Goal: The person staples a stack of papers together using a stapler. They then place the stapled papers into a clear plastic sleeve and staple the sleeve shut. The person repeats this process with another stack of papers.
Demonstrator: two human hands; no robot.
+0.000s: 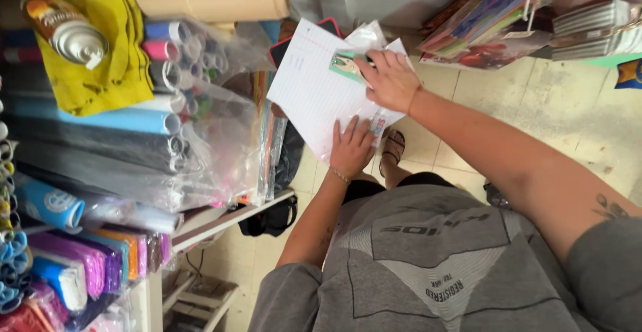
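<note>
The sheaf of lined white paper (314, 91) is held in the air in front of the person's chest, over the tiled floor (568, 118), tilted up toward the camera. It looks light, thin and floppy, a few loose sheets that would bend or slide apart if pinched at one corner only, so a hold from two sides suits it. The left hand (351, 146) supports it from below, its fingers (348, 131) spread flat against the lower edge, thumb hidden behind the sheets. The right hand (393, 81) lies on top near the upper right corner, its fingers (374, 61) curled down on a small green and white card (348, 66) that sits on the paper, pressing it in place; whether they grip the sheets too I cannot tell. Just beyond those fingertips more paper edges stick out. To the left of the left hand, well apart, stand rolled coloured sheets (100, 118) in clear wrap on a shelf, with a yellow cloth (100, 51) and a spray can (63, 28) above them
</note>
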